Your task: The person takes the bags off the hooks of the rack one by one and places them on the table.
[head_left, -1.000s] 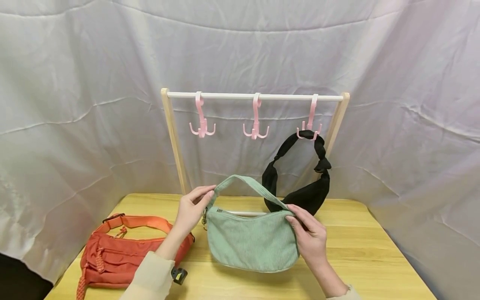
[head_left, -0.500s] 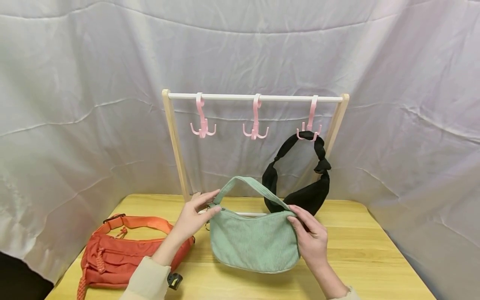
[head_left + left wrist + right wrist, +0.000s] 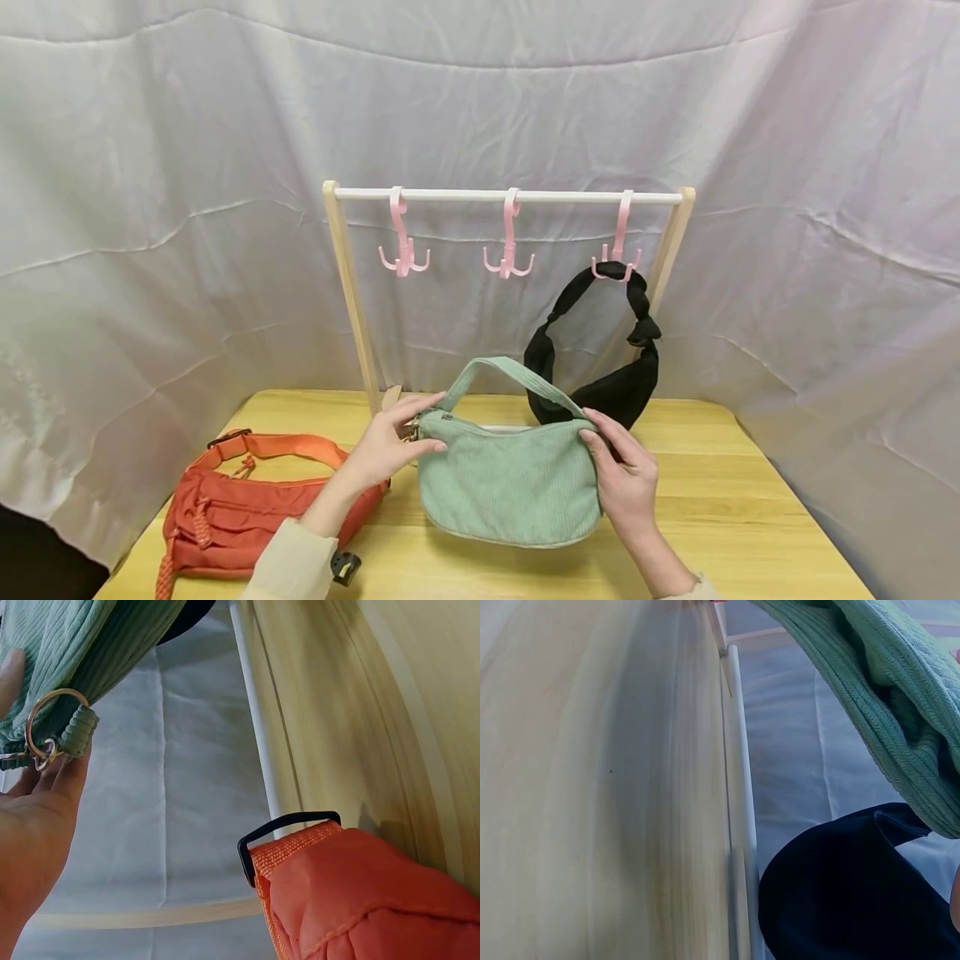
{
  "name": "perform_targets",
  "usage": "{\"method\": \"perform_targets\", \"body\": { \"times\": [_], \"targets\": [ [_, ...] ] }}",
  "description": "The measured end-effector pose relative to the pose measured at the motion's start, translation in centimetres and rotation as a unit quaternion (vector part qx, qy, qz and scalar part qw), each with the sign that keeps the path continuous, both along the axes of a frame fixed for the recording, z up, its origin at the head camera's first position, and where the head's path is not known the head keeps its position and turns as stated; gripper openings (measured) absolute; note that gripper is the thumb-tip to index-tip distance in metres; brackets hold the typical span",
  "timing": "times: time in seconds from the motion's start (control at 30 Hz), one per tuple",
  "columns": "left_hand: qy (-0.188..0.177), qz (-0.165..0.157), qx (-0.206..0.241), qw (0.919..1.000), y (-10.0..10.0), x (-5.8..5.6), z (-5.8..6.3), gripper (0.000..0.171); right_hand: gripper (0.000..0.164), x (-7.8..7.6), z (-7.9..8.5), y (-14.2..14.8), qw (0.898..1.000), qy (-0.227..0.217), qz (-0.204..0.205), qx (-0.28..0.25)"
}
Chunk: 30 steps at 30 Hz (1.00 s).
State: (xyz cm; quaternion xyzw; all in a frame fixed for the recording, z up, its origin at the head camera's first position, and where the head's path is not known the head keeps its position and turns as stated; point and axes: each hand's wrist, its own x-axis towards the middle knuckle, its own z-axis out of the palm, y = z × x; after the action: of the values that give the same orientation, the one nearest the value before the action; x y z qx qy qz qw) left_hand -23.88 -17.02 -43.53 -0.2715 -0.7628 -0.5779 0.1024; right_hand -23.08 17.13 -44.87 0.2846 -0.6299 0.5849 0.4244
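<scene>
A mint-green corduroy shoulder bag (image 3: 513,483) is held up above the table, its strap (image 3: 517,372) arching over the top. At the bag's upper left corner my left hand (image 3: 386,442) grips it, thumb in front and fingers behind. A gold ring (image 3: 56,724) on the bag's end shows beside those fingers in the left wrist view. My right hand (image 3: 624,475) pinches the upper right corner where the strap joins. The right wrist view shows the bag's underside (image 3: 870,712), with only a sliver of that hand at the edge.
Behind the bag stands a rack (image 3: 450,195) with pink hooks (image 3: 508,250). A black knotted bag (image 3: 618,387) hangs from the right one. An orange-red waist bag (image 3: 247,521) lies on the wooden table (image 3: 720,500) at the left, close to my left forearm.
My left hand has slid from the strap's left base down onto the bag's upper left corner. The strap has shifted slightly right and down. My right hand keeps its hold.
</scene>
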Motion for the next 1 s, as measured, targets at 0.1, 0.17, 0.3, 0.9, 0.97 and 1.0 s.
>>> {"method": "perform_targets", "body": {
  "times": [0.1,0.17,0.3,0.9,0.97,1.0],
  "targets": [
    [0.002,-0.004,0.009,0.9999,-0.1,0.1,-0.1,0.061,0.037,0.0,-0.1,0.1,1.0,-0.006,0.0,0.001],
    [0.002,-0.006,0.014,0.9999,-0.2,0.1,-0.1,0.056,0.037,0.0,-0.2,0.2,1.0,-0.012,-0.001,0.0],
    [-0.012,-0.012,0.018,0.9997,-0.3,0.3,-0.1,0.051,0.037,-0.1,-0.7,0.3,1.0,-0.023,-0.003,0.003],
    [-0.045,0.029,-0.071,0.996,-1.6,0.9,-0.8,0.039,0.033,0.3,-2.2,-0.2,0.989,-0.137,-0.022,0.046],
    [-0.046,0.032,-0.082,0.995,-1.7,0.9,-1.0,0.039,0.033,0.0,-2.8,-0.1,0.987,-0.148,-0.023,0.05],
    [-0.048,0.032,-0.086,0.9946,-1.8,0.9,-1.0,0.039,0.033,-0.1,-3.0,-0.1,0.987,-0.153,-0.023,0.052]
  ]
}}
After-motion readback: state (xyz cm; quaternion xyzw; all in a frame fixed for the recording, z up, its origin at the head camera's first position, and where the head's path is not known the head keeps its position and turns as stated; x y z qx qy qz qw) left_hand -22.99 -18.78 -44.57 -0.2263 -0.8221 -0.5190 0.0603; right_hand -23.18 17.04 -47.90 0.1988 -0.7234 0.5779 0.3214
